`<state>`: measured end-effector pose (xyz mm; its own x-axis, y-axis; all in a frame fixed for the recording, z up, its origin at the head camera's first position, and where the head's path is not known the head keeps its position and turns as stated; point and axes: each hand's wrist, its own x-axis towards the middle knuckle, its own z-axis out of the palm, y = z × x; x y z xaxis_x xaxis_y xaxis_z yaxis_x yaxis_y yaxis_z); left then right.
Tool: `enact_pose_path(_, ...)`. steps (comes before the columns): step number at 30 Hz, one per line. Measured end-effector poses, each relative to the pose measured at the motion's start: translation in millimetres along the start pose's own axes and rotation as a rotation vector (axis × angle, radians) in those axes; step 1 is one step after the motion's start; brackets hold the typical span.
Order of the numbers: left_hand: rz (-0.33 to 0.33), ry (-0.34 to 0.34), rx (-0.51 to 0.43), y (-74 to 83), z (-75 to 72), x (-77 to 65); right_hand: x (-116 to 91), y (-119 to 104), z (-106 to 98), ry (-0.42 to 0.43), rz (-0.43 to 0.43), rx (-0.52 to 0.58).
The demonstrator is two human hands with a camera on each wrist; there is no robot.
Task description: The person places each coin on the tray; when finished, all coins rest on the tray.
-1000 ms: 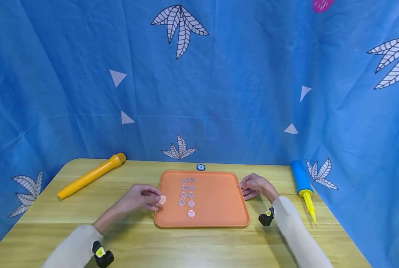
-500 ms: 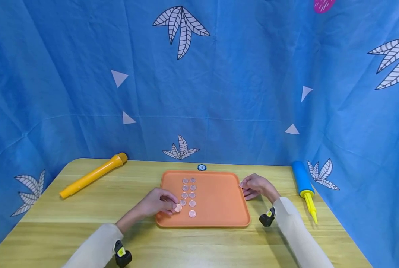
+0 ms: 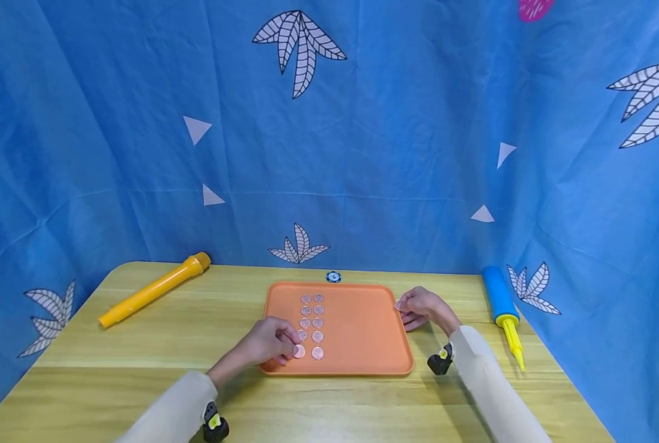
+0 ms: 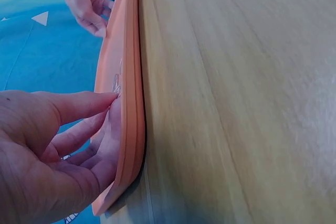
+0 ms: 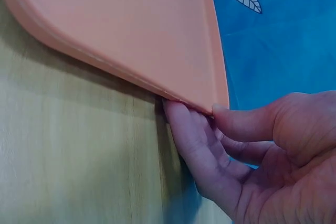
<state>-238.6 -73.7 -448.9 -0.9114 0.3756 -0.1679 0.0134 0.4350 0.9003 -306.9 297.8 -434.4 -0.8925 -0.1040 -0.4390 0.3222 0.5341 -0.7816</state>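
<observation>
An orange tray lies on the table with two columns of round copper-coloured coins on its left half. My left hand is low over the tray's front left, thumb and fingertips at a coin at the near end of the left column. In the left wrist view the thumb and fingers of the left hand come together inside the tray's rim; the coin between them is mostly hidden. Beside that coin lies another coin, nearest in the right column. At the right edge, my right hand pinches the tray's rim, thumb above and fingers beneath.
A yellow-orange tube with a wider end lies at the table's left. On the right is a blue and yellow hand pump. Behind the tray lies a blue and white poker chip. A blue patterned curtain hangs behind the table.
My left hand has carried a coin from the tray's left edge rightward and nearer, down to the near end of the left column. The right hand has stayed at the rim.
</observation>
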Motion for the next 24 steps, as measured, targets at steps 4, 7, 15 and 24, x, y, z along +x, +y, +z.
enact_pose_path(4,-0.015,0.032,0.025,-0.3,3.2,-1.1,-1,-2,7,0.05,-0.021,-0.032)
enact_pose_path(7,-0.014,0.053,0.049,1.5,5.3,-1.4,-1,-4,11,0.088,-0.028,-0.049)
enact_pose_path(15,0.009,0.088,0.08,1.6,8.8,-1.3,-3,-4,12,0.101,-0.005,-0.051)
enact_pose_path(24,-0.019,0.098,0.128,1.7,9.5,2.1,-3,-6,10,0.099,-0.013,-0.06)
